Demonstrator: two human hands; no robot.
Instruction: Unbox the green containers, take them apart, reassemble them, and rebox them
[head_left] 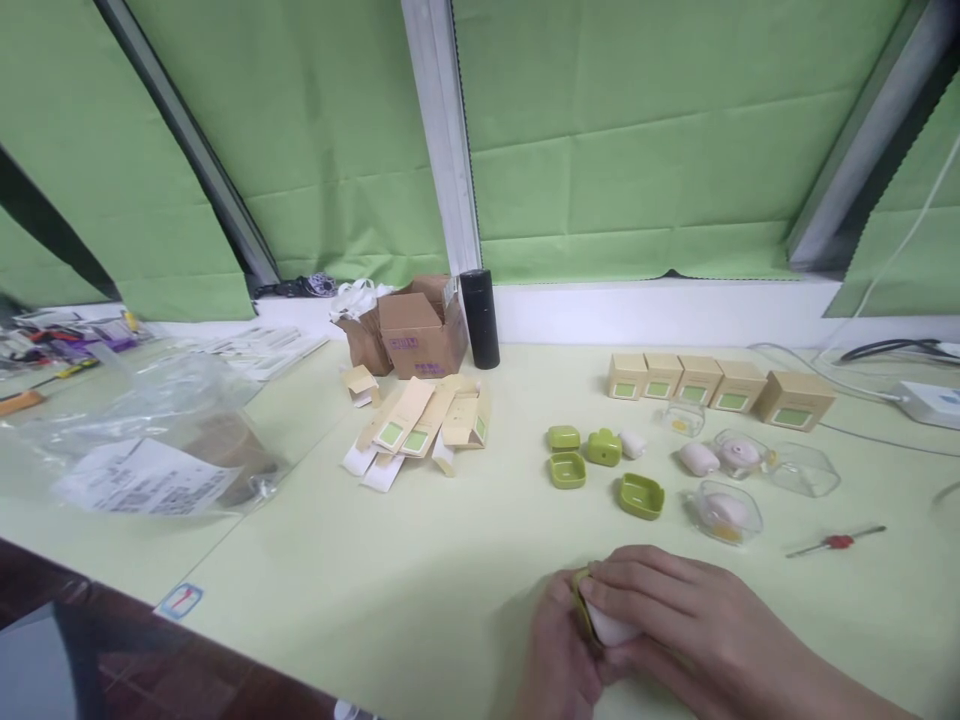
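Observation:
My left hand [559, 650] is closed around a small green plastic shell [583, 610] near the table's front edge. Over it curls my right hand [690, 615], its fingers on a white rounded piece [611, 628] that sits at least partly in the shell. Fingers hide much of both parts. Just beyond lie an open green tray-like half [641, 496], another green half [568, 470], a green cover [563, 437] and a green piece with a hole [604, 447] beside a white piece [633, 444]. To their right, white rounded pieces [699, 459] lie among clear plastic cases [726, 512].
Small cardboard boxes [699, 380] stand in a row at the back right. A red-handled screwdriver [838, 541] lies at right. Flattened cartons [420, 420], a brown box [424, 330], a black cylinder [480, 320] and a plastic bag [172, 440] are further left. A white power strip [930, 404] trails cables.

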